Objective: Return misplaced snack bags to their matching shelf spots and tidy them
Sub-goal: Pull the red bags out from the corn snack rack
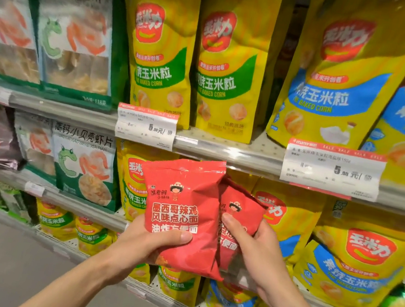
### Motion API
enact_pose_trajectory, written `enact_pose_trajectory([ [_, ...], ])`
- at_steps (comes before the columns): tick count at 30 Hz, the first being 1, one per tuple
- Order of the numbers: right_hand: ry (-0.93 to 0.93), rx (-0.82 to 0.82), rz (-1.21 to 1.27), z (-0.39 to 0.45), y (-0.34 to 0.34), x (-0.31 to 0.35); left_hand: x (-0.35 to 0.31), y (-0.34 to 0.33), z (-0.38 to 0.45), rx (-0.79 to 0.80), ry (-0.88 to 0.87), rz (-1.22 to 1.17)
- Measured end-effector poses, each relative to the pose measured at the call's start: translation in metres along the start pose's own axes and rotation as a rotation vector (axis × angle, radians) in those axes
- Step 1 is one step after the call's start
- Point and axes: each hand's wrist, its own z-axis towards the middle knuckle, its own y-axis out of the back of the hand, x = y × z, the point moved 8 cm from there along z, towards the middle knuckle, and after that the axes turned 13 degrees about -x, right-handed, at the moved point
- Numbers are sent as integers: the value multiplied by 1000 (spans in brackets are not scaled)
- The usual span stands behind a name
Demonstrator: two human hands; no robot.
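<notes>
Two red snack-noodle bags, light, puffed and crinkly by the look of them, sit in your hands in front of the middle shelf (236, 156) of yellow baked-corn pouches (290, 217); take such slick film low at the sides, as here. Your left hand (150, 241) has its grip clamped on the nearer bag (180, 209), thumb across its front. Your right hand (254, 254) pinches the second bag (238, 213) tucked behind, both printed with a cartoon figure and white lettering.

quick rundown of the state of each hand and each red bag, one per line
left hand: grips front red bag
right hand: grips rear red bag
front red bag: held upright, off the shelf, sealed
rear red bag: held partly behind the front one, tilted
</notes>
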Motion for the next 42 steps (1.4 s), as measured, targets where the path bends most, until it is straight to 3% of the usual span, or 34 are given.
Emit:
enact_pose_trajectory([
  [11, -49, 19, -47, -47, 17, 209, -193, -10, -96, -1, 127, 40],
  [23, -40, 11, -79, -87, -7, 415, -386, 15, -161, 34, 120, 15],
  [32, 49, 24, -104, -50, -114, 509, -497, 101, -122, -6, 15, 31],
  [42, 119, 141, -115, -4, -209, 555, -543, 166, -63, -69, -31, -54],
])
